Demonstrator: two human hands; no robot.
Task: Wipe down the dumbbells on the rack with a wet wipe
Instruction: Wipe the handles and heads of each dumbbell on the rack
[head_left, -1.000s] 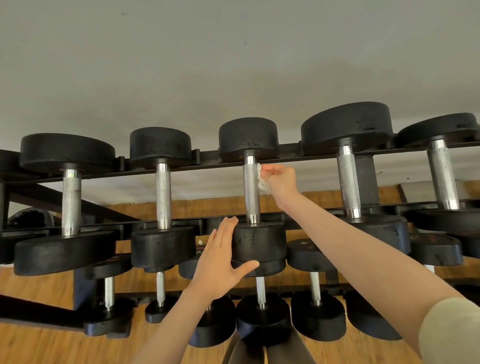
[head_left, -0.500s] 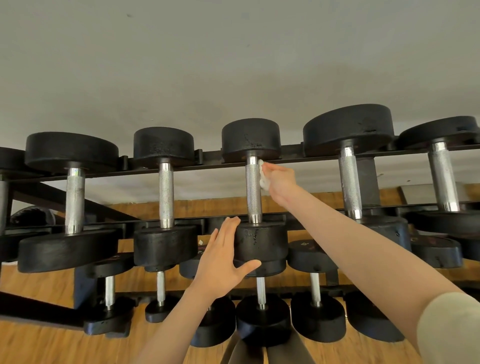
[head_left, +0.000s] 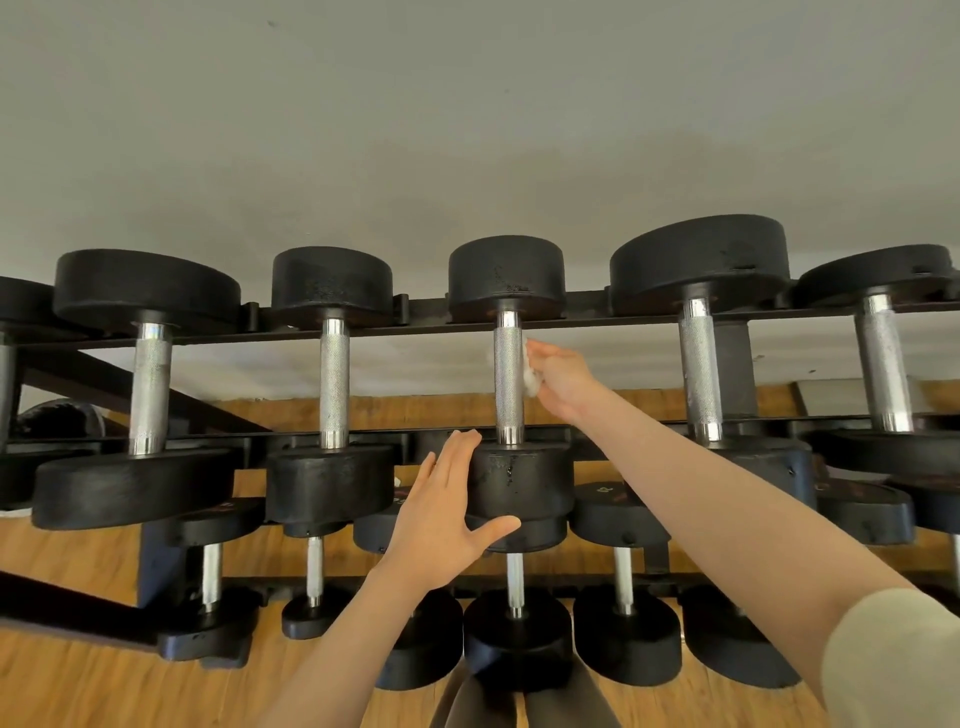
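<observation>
Black dumbbells with knurled chrome handles lie across the black rack (head_left: 592, 319). The middle top-row dumbbell (head_left: 507, 379) is the one under my hands. My right hand (head_left: 558, 376) pinches a crumpled white wet wipe (head_left: 531, 375) against the right side of its handle, near the upper half. My left hand (head_left: 447, 514) rests flat with straight fingers on the left side of that dumbbell's near head (head_left: 524, 480), thumb spread beneath it.
Neighbouring top-row dumbbells stand close on the left (head_left: 332, 384) and right (head_left: 701, 374). A lower row of smaller dumbbells (head_left: 621, 587) sits beneath my arms. Behind the rack is a grey wall (head_left: 467, 130); a wooden floor (head_left: 78, 686) lies below.
My right hand with the wipe has stayed beside the handle, shifting slightly along it. My left hand has kept its place on the near head.
</observation>
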